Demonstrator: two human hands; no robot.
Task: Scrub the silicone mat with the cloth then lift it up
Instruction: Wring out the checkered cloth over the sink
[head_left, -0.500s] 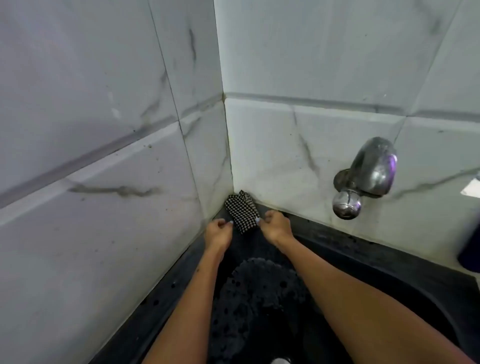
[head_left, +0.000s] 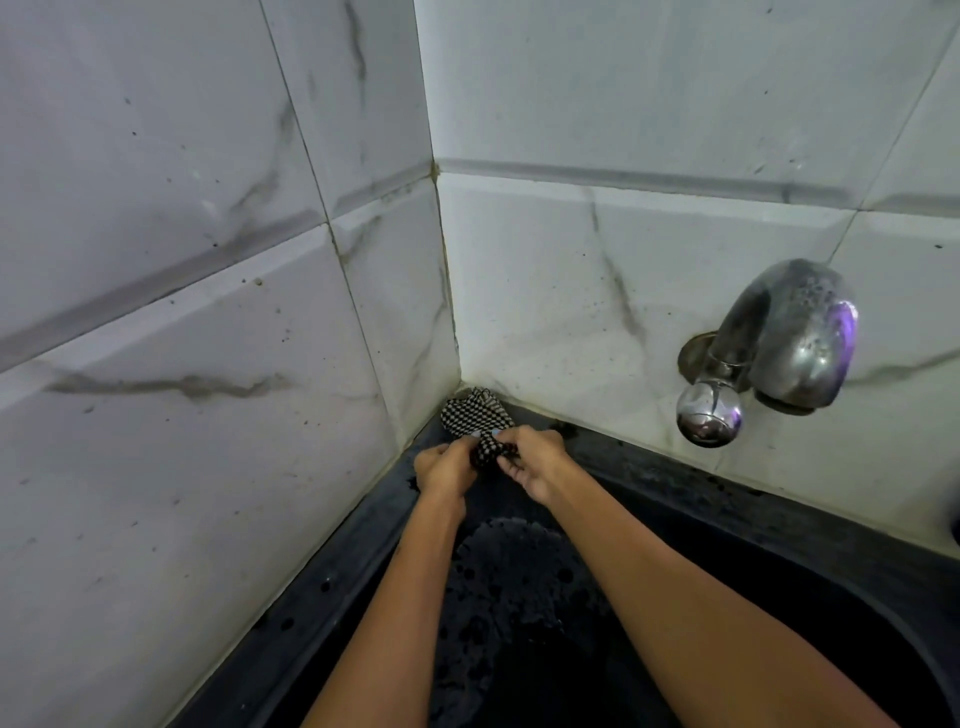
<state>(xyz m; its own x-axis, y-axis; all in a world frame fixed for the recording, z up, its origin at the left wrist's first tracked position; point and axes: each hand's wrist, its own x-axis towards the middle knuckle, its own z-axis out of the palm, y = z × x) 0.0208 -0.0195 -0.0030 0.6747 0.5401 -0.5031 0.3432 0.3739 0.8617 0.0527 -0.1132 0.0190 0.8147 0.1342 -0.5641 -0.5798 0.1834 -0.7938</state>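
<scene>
A black-and-white checked cloth (head_left: 475, 415) lies bunched in the far corner of the sink rim, against the tiled walls. My left hand (head_left: 444, 470) and my right hand (head_left: 535, 460) both pinch its near end from either side. Below my forearms, inside the black sink (head_left: 779, 525), a dark perforated silicone mat (head_left: 511, 582) lies flat, partly hidden by my arms and hard to make out in the shadow.
A chrome wall tap (head_left: 769, 348) sticks out of the right wall above the sink rim. White marble-look tiles (head_left: 208, 312) close in the left and back sides. The sink's dark rim runs along both walls.
Both hands have closed in on the cloth's near end and drawn it slightly toward me; before, they were a little apart at either side of it.
</scene>
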